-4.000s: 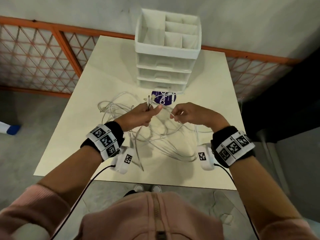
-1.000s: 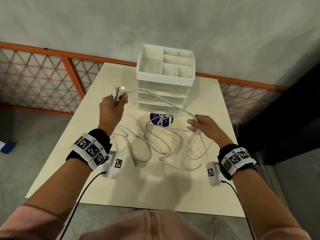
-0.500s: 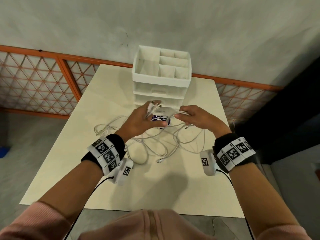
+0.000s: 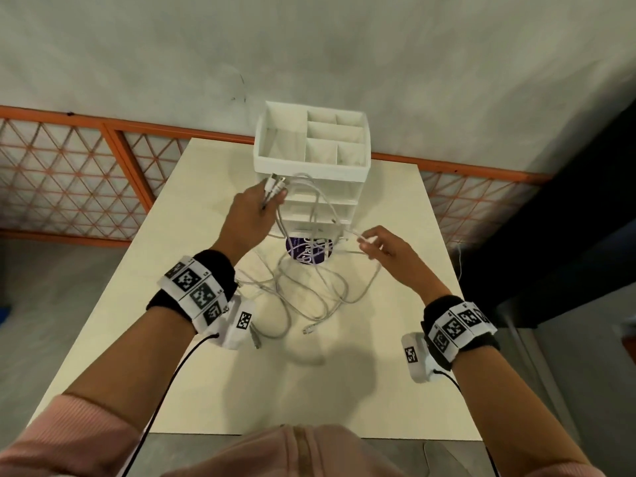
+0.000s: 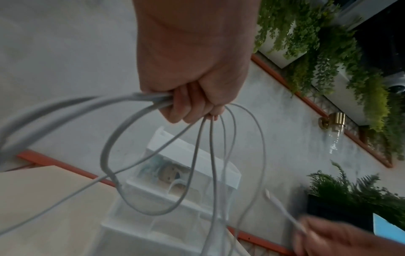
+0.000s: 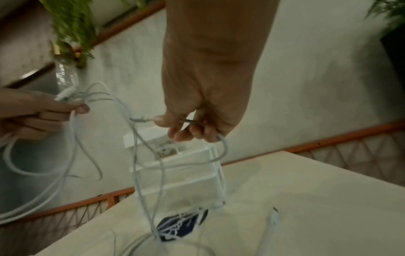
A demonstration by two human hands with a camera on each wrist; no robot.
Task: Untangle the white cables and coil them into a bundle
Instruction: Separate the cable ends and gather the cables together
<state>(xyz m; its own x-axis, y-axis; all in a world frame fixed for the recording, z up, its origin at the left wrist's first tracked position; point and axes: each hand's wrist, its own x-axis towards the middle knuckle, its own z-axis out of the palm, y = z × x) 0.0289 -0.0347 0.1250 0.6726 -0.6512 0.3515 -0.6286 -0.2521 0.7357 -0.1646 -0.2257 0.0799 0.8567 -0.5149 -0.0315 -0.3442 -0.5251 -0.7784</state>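
Tangled white cables [image 4: 309,290] lie in loops on the cream table [image 4: 241,390], and several strands rise to both hands. My left hand [image 4: 256,210] [image 5: 192,97] is lifted in front of the drawer unit. It grips a bunch of cable ends, whose plugs stick out above its fingers. My right hand [image 4: 382,244] [image 6: 186,126] is lower and to the right, pinching one cable end [image 6: 140,119] between thumb and fingers. Loops [image 5: 153,173] hang from the left fist. A loose plug [image 4: 308,329] rests on the table.
A white drawer organiser [image 4: 311,173] with open top compartments stands at the back of the table. A purple round label [image 4: 308,251] lies in front of it under the cables. An orange lattice fence [image 4: 69,187] runs behind, with a wall above it.
The hands were close together half a second ago. Now the left has risen with its bunch of ends, and the right has drawn out to the right with one end.
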